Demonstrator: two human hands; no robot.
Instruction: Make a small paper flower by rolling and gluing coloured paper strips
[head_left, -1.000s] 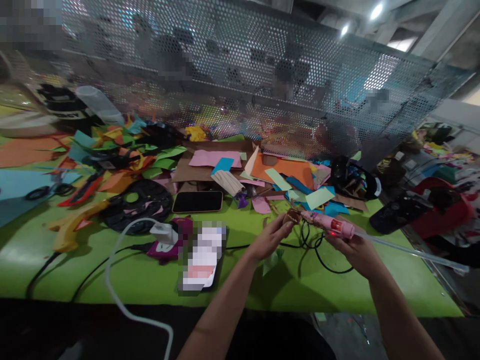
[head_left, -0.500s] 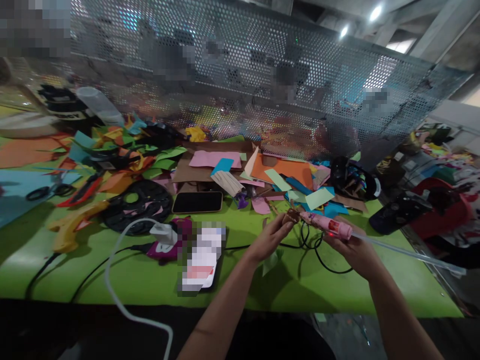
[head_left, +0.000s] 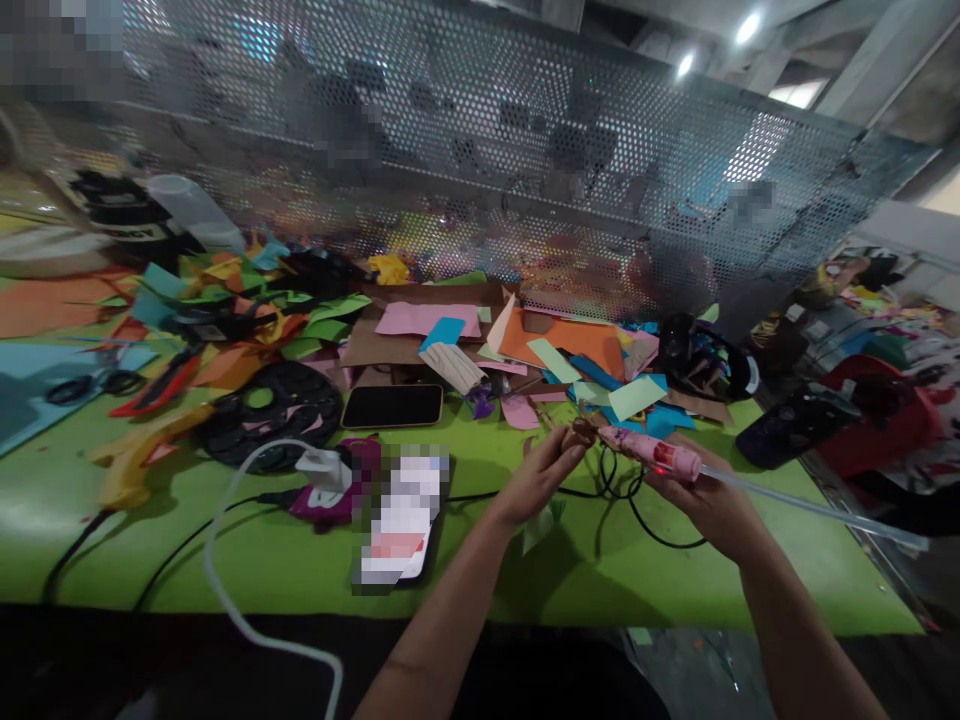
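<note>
Right hand [head_left: 701,505] clasped round the pink glue gun [head_left: 651,450], long axis sideways, pointing left! Just off the gun's front, left hand [head_left: 541,474] pinches a brown scrap [head_left: 583,431], contact unclear.

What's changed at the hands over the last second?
The brown piece in the left hand looks turned or folded; the pink glue gun in the right hand has shifted slightly left. Nothing was grasped or let go. The yellow glue gun and black phone stayed put.
</note>
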